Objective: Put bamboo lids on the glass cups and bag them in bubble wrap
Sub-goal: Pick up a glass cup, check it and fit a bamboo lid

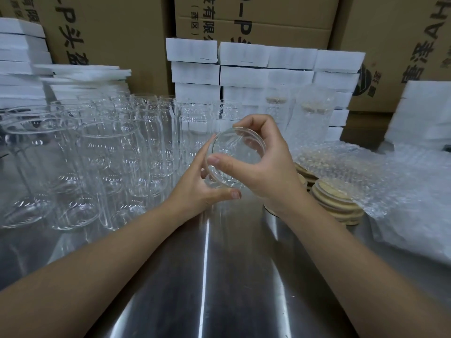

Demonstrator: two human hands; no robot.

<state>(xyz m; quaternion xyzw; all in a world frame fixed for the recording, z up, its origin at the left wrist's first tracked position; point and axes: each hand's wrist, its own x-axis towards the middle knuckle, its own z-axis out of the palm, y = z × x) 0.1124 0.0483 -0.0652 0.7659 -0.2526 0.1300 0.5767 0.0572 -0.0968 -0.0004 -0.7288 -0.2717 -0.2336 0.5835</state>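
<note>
Now, over the shiny desk [219,276] in the middle of the frame, the left hand [197,189] and the right hand [266,164] hold one glass cup [234,152], tipped so its open mouth faces the person. It looks ready for a lid. It would be best to hold it steady and press the lid on flat and softly. The left hand's fingers curl under the bottom, and the right hand's curl round the rim. Bamboo lids [334,201] sit just to the right, with bubble wrap [366,172] past them.
</note>
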